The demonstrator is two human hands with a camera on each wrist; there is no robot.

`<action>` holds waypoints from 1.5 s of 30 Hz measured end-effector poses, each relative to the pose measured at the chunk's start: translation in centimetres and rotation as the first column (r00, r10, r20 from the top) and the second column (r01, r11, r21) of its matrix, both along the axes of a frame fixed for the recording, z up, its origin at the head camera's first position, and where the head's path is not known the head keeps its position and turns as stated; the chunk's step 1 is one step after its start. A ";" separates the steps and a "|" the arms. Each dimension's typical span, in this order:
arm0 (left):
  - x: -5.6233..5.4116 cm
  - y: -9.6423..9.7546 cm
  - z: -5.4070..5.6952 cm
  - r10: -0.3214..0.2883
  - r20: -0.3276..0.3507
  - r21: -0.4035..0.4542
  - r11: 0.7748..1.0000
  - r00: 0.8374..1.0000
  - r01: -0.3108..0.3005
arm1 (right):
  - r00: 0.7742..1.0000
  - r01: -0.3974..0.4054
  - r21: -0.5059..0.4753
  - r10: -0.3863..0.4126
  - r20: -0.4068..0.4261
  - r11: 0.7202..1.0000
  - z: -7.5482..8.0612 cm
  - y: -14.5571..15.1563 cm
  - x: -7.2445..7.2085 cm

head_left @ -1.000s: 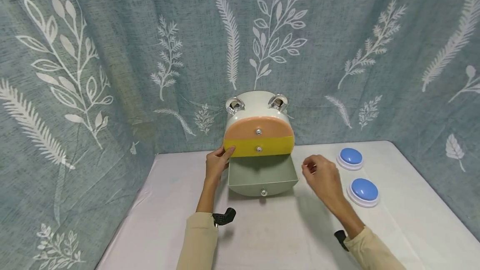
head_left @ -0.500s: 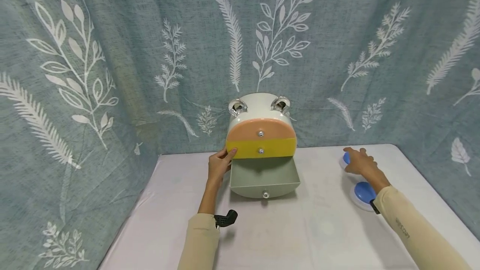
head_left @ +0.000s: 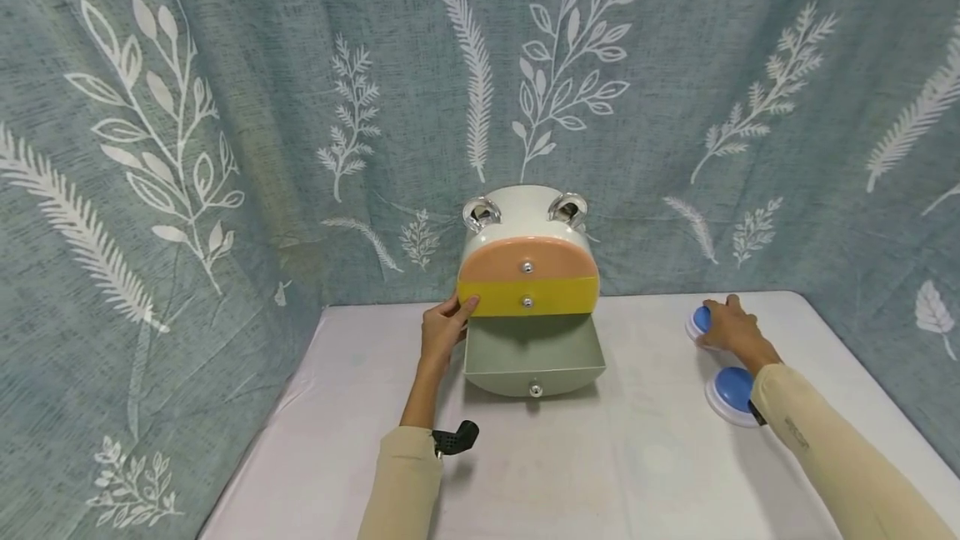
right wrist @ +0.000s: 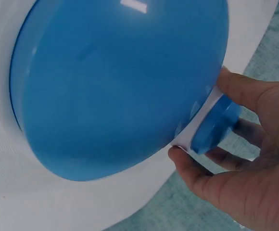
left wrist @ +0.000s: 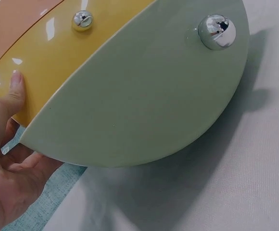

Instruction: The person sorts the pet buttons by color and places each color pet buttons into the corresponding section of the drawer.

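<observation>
A small drawer cabinet [head_left: 517, 211] with a white top and two silver rings stands at the back of the table. Its orange drawer [head_left: 495, 261] and yellow drawer [head_left: 491, 298] are closed, while the green bottom drawer [head_left: 498, 384] is pulled out with nothing visible inside. My left hand [head_left: 442, 333] grips the cabinet's left side, thumb on the yellow front and fingers behind the edge [left wrist: 14, 168]. At the right, my right hand [head_left: 737, 332] holds the far blue dome button [head_left: 702, 319] by its rim, thumb and fingers spread around it [right wrist: 216, 126].
A nearer blue dome button [head_left: 731, 390] on a white base sits under the right forearm and fills much of the right wrist view. White cloth covers the table [head_left: 555, 473]. A leaf-patterned curtain [head_left: 405, 107] hangs behind and at both sides.
My right hand has gone from beside the green drawer over to the far blue button and lowered onto it. The left hand stays on the cabinet; the drawers look unchanged.
</observation>
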State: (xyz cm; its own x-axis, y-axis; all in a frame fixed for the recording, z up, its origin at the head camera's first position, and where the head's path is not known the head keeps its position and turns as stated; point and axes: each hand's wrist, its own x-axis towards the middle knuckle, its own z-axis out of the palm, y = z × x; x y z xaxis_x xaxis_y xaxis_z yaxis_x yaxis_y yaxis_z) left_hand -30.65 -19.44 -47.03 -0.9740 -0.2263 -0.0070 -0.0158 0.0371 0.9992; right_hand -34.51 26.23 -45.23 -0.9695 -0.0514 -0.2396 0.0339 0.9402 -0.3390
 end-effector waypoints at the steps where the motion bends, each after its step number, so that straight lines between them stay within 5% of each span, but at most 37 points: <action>1: 0.0 0.0 0.0 0.000 -0.002 -0.002 1.000 1.000 0.000 | 1.000 0.003 0.002 -0.003 -0.007 1.000 -0.1 0.1 -0.1; 13: -0.1 0.0 0.1 -0.006 -0.025 0.013 1.000 1.000 0.007 | 0.997 -0.001 -0.013 0.000 -0.072 1.000 0.1 0.0 -0.6; 18: -0.2 -0.1 0.1 0.030 -0.024 -0.013 0.999 0.999 -0.030 | 0.979 -0.031 -0.072 0.016 -0.203 0.997 2.3 -1.9 1.6; 23: -0.4 0.0 0.4 0.050 -0.032 -0.030 0.998 0.998 -0.051 | 0.933 -0.142 -0.089 0.103 -0.345 0.986 5.2 -5.1 4.2; 31: -0.3 0.1 -0.2 0.026 -0.010 -0.026 0.999 1.000 -0.026 | 0.883 -0.280 -0.110 0.210 -0.421 0.954 7.4 -10.9 7.6; 39: -0.4 -0.2 0.0 0.009 0.028 -0.023 1.000 1.000 -0.008 | 0.861 -0.390 -0.159 0.297 -0.413 0.907 6.1 -17.2 7.8; 45: -0.1 0.1 0.0 0.023 0.011 -0.028 0.999 1.000 -0.022 | 0.869 -0.417 -0.225 0.314 -0.383 0.881 3.8 -21.2 6.8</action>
